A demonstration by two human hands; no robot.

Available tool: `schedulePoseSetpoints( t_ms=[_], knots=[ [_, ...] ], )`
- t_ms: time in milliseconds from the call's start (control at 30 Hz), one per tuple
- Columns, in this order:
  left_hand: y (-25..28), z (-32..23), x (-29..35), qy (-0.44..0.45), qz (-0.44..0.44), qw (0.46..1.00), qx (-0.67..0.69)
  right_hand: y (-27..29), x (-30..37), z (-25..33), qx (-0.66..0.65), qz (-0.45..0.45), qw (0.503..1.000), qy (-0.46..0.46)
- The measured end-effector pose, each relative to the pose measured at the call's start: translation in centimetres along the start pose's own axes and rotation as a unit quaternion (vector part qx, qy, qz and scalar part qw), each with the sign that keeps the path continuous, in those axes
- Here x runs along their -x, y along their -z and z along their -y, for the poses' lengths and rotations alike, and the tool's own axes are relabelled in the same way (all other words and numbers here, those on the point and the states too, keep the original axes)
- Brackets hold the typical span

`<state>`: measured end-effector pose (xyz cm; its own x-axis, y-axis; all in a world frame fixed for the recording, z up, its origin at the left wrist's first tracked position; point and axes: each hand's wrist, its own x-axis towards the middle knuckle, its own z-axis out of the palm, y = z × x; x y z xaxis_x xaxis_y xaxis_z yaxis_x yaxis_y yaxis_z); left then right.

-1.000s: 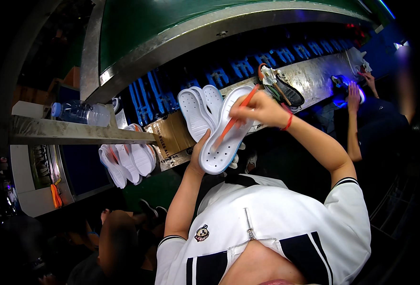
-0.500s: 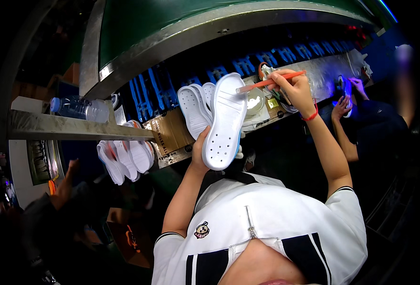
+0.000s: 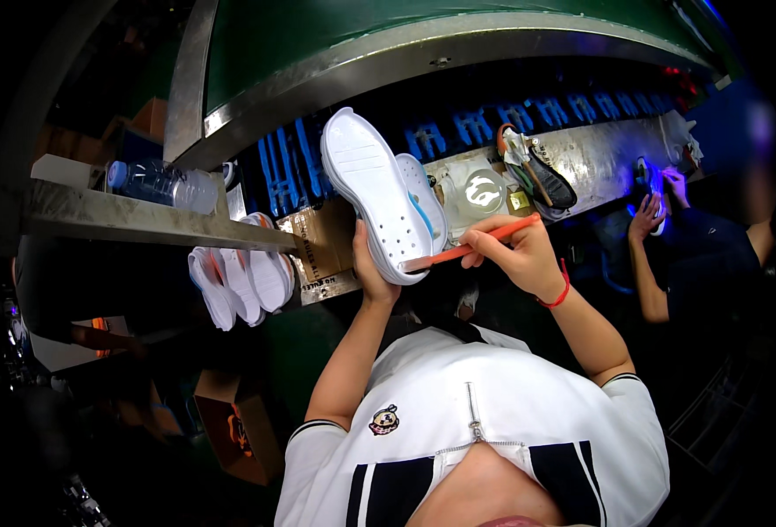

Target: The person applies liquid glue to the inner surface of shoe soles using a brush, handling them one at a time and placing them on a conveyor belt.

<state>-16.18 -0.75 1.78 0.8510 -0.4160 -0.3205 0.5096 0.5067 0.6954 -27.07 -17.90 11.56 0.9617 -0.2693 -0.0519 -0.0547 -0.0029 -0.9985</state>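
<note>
A white shoe sole stands tilted upright in front of me, its inner face with small holes turned towards me. My left hand is closed round its lower left edge. Partly hidden behind it is another white sole with a blue edge. My right hand grips an orange-handled brush like a pen. The bristles touch the sole's lower end, near its rim.
A round translucent container and a dark shoe upper lie on the bench beyond my right hand. At left are several white soles, a metal bar and a plastic bottle. Another person's hand works at right.
The brush has moved from the sole's upper end down to its lower end. The sole has shifted left and tilted that way; my right hand has come lower and nearer.
</note>
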Motion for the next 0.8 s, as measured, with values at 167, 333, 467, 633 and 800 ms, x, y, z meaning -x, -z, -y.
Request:
schedulePoseSetpoints(
  t_ms=[167, 333, 467, 633, 800],
  knots=[
    [-2.2, -0.7, 1.1, 0.052, 0.069, 0.996, 0.016, 1.3, 0.5, -0.8, -0.069, -0.094, 0.993, -0.002],
    [-2.7, -0.3, 1.3, 0.115, 0.131, 0.983, 0.061, 6.3, 3.0, -2.3, -0.147, -0.291, 0.943, 0.068],
    [-4.4, 0.0, 1.1, 0.151, 0.172, 0.971, 0.077, 9.3, 5.8, -3.7, -0.168, -0.367, 0.913, 0.055],
    [-6.9, 0.2, 0.6, 0.175, 0.338, 0.912, 0.153, 10.2, 7.7, -5.0, -0.163, -0.401, 0.901, 0.034],
    [-8.7, 1.2, 0.5, 0.195, 0.346, 0.907, 0.139, 10.7, 8.6, -5.0, -0.155, -0.411, 0.898, 0.024]
  ],
)
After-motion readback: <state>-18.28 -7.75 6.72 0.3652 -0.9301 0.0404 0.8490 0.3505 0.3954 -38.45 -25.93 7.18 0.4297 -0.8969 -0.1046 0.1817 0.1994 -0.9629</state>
